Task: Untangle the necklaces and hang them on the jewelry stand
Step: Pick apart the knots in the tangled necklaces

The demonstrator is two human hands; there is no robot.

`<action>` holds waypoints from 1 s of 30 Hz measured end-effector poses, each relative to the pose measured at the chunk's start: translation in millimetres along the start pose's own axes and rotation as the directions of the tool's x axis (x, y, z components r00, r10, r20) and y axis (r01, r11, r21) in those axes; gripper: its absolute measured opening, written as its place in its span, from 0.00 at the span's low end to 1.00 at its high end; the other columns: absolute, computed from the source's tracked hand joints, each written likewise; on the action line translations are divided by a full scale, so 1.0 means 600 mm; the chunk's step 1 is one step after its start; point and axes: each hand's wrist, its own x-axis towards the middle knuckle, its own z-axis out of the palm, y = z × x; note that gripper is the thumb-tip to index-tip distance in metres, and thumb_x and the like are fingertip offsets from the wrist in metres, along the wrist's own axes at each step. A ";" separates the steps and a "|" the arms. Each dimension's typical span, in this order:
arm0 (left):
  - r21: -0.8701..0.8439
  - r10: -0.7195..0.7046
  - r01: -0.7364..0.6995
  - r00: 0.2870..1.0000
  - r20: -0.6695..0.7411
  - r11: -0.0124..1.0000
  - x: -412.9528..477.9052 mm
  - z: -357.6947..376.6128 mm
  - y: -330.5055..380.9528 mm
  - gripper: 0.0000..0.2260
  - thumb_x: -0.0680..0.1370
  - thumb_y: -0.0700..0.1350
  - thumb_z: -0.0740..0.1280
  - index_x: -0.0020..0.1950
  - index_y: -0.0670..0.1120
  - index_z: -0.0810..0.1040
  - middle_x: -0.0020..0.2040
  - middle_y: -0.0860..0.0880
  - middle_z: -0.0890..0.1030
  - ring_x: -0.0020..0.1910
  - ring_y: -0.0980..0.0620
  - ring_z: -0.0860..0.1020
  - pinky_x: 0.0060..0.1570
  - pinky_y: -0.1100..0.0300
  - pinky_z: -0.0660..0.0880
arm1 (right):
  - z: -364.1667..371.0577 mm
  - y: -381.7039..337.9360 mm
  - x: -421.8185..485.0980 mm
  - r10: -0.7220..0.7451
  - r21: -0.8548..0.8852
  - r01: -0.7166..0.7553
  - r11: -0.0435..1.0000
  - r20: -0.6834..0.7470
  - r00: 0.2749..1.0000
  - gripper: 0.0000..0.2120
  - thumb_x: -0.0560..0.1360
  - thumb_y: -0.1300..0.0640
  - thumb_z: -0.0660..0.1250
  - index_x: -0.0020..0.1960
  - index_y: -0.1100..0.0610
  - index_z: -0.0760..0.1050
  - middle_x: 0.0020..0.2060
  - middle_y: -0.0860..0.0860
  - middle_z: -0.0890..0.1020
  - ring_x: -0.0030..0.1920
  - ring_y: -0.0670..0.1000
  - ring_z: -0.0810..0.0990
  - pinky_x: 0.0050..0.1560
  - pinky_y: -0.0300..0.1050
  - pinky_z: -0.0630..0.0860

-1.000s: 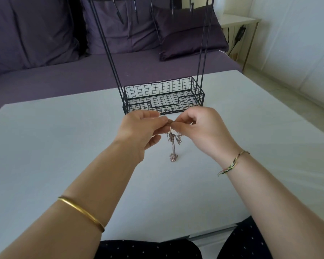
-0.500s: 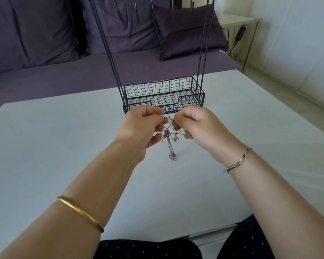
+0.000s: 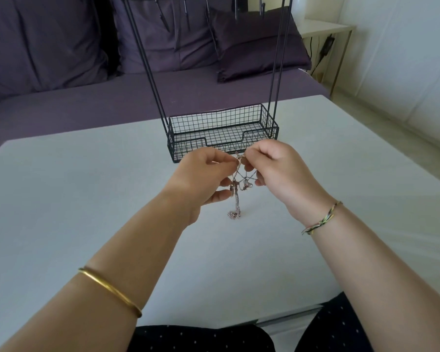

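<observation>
My left hand (image 3: 201,179) and right hand (image 3: 282,171) both pinch the tangled necklaces (image 3: 236,201), which hang above the table (image 3: 87,199), just near of the jewelry stand (image 3: 214,121). The chains look light, limp and fragile, so I would grip single strands beside the knot.

We've got both hands, left hand (image 3: 203,174) and right hand (image 3: 277,168), pinching the tangled necklaces (image 3: 236,189) over the white table (image 3: 87,199), right in front of the black wire jewelry stand (image 3: 221,130).

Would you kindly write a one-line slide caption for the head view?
Left hand and right hand pinch tangled necklaces over the table, before the wire jewelry stand.
</observation>
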 end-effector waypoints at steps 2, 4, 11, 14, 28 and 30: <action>-0.030 -0.018 0.017 1.000 -0.015 0.999 0.000 0.001 0.002 0.02 0.77 0.40 0.66 0.45 0.45 0.78 0.44 0.48 0.78 0.36 0.55 0.76 0.28 0.66 0.74 | 0.001 0.000 0.000 0.025 0.038 -0.025 0.999 0.014 1.000 0.11 0.78 0.61 0.59 0.37 0.56 0.73 0.33 0.46 0.76 0.30 0.42 0.70 0.43 0.50 0.75; -0.065 -0.030 0.029 0.999 -0.020 0.997 0.000 0.002 0.005 0.03 0.78 0.40 0.65 0.46 0.45 0.77 0.45 0.48 0.79 0.34 0.55 0.77 0.27 0.65 0.74 | 0.001 0.000 -0.001 0.034 0.047 -0.035 0.998 0.016 0.999 0.11 0.78 0.61 0.59 0.38 0.56 0.73 0.33 0.47 0.77 0.29 0.43 0.70 0.42 0.51 0.76; -0.074 0.019 -0.020 1.000 -0.017 0.997 -0.002 0.004 0.005 0.06 0.79 0.40 0.63 0.44 0.44 0.76 0.36 0.50 0.79 0.28 0.57 0.75 0.26 0.65 0.72 | -0.001 0.000 -0.001 -0.011 -0.030 0.012 0.999 0.024 1.000 0.09 0.76 0.61 0.63 0.39 0.57 0.78 0.32 0.48 0.78 0.29 0.41 0.71 0.43 0.51 0.77; -0.139 0.019 -0.017 1.000 0.013 0.990 -0.004 0.005 0.006 0.06 0.80 0.39 0.62 0.43 0.43 0.76 0.35 0.50 0.79 0.29 0.57 0.75 0.26 0.66 0.73 | 0.001 -0.001 -0.003 -0.023 -0.058 0.025 0.998 0.037 0.999 0.09 0.76 0.62 0.62 0.39 0.60 0.78 0.34 0.52 0.79 0.31 0.47 0.71 0.41 0.54 0.77; 0.073 0.012 -0.011 1.000 -0.017 0.997 0.001 -0.003 -0.006 0.07 0.77 0.33 0.64 0.43 0.44 0.78 0.38 0.48 0.76 0.33 0.56 0.75 0.27 0.67 0.75 | -0.008 -0.006 0.009 0.302 0.361 -0.285 0.888 0.009 0.953 0.12 0.76 0.62 0.58 0.35 0.55 0.72 0.30 0.50 0.79 0.26 0.47 0.66 0.40 0.44 0.71; 0.117 0.003 -0.001 1.000 -0.021 0.993 0.003 -0.004 -0.009 0.08 0.76 0.32 0.64 0.44 0.43 0.78 0.39 0.47 0.76 0.34 0.55 0.75 0.28 0.67 0.76 | -0.011 -0.007 0.011 0.323 0.420 -0.296 0.858 0.008 0.946 0.13 0.77 0.61 0.58 0.35 0.55 0.72 0.28 0.49 0.76 0.27 0.47 0.66 0.40 0.43 0.71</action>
